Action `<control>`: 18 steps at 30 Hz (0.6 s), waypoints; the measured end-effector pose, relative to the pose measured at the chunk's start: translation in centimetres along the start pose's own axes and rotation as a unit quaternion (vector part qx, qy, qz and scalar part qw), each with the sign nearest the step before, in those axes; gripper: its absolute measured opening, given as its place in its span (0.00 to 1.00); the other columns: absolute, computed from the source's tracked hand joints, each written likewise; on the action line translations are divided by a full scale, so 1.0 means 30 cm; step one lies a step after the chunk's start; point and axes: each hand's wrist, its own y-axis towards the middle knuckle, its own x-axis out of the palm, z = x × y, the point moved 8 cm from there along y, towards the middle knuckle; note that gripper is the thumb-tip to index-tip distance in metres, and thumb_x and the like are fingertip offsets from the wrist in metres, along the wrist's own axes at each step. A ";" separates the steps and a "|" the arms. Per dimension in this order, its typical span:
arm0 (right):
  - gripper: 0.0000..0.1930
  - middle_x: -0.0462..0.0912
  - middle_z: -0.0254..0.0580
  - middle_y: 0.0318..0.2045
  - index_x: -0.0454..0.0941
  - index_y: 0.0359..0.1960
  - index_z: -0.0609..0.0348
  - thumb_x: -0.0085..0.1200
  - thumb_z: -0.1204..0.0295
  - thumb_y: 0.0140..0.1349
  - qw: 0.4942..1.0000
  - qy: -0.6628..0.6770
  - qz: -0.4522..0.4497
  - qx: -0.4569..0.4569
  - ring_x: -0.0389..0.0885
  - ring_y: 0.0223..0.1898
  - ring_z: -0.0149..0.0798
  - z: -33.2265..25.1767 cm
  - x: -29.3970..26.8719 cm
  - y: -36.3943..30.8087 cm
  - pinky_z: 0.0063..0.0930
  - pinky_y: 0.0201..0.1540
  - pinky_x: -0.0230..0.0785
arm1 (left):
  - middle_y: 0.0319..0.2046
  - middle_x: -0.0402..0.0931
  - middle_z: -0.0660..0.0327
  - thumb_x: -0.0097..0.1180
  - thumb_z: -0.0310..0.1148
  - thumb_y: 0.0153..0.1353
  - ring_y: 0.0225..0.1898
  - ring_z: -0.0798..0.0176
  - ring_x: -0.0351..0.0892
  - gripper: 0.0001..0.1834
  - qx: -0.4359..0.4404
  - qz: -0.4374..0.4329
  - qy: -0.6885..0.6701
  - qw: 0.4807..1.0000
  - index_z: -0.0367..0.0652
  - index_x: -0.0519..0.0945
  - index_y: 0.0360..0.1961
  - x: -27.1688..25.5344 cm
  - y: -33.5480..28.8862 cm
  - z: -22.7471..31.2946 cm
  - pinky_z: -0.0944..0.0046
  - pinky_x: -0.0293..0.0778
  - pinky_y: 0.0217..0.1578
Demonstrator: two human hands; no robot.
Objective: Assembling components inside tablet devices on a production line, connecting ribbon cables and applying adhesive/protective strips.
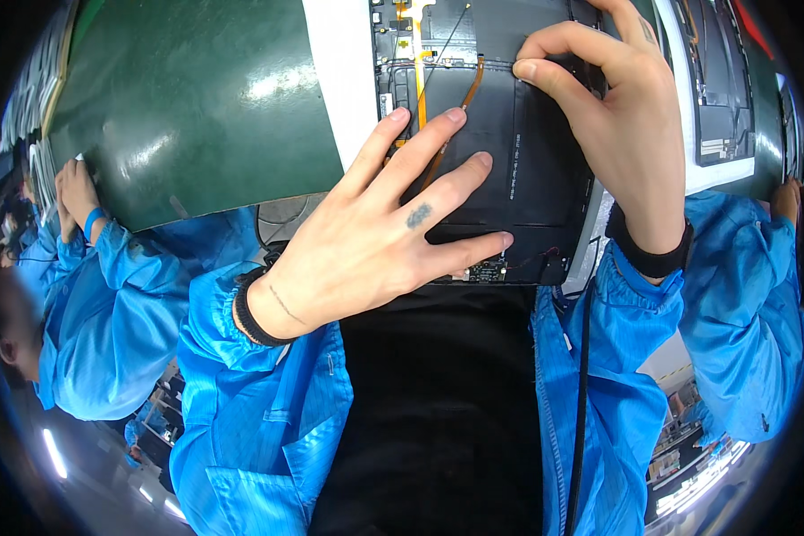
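An opened tablet body (545, 234) lies in front of me with its dark inside facing up. Over its left part my left hand (357, 228) is spread, fingers apart, the fingertips resting on or just above the black battery panels (491, 183). An orange-brown flex cable (477, 82) runs under those fingers, and a yellow ribbon strip (420, 94) stands left of it. At the upper right, my right hand (621, 116) pinches thumb and index finger together by a thin dark cable line (500, 68); what is between the tips is hidden. A small circuit board (487, 271) shows at the near edge.
A white sheet (335, 71) lies beside the tablet on the green mat (196, 116). To the right is another opened tablet body (719, 89). Co-workers in blue sit at both sides, one person's hands (78, 192) at the mat's left edge. A black cord (582, 384) hangs along my right sleeve.
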 end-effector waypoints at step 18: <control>0.08 0.80 0.58 0.53 0.88 0.31 0.57 0.73 0.78 0.47 1.000 0.029 0.004 0.012 0.82 0.55 0.56 -0.076 -0.032 0.013 0.39 0.55 0.74 | 0.65 0.73 0.62 0.70 0.53 0.45 0.74 0.40 0.64 0.31 0.000 0.013 0.022 1.000 0.87 0.86 0.56 0.007 -0.026 -0.007 0.33 0.62 0.73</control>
